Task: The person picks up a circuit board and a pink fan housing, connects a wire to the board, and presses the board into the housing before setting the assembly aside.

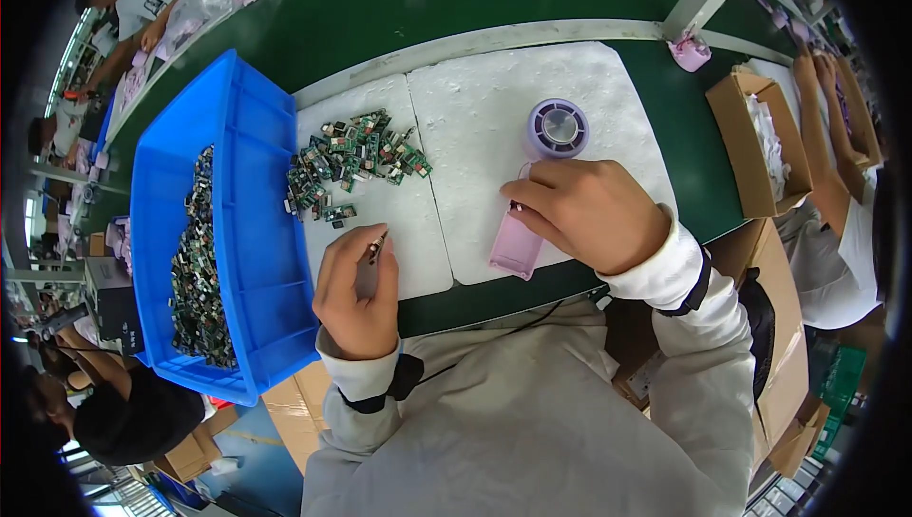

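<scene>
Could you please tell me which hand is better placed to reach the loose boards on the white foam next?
Probably the left hand: it is closest to the boards, though it already holds a small part. The right hand is farther off, at the pink case.

bare left hand (356, 294) | bare right hand (594, 218) | off-white long-sleeved fabric top (503, 431) | black fabric wrist straps (693, 291) over both cuffs (638, 275) | thin black cable (454, 363)

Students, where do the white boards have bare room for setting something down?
Bare patches: between the circuit-board pile and the lilac round housing; between the left hand and the pink case. Crowded: beside the blue bin, where the pile lies, and around the right hand over the case.
</scene>
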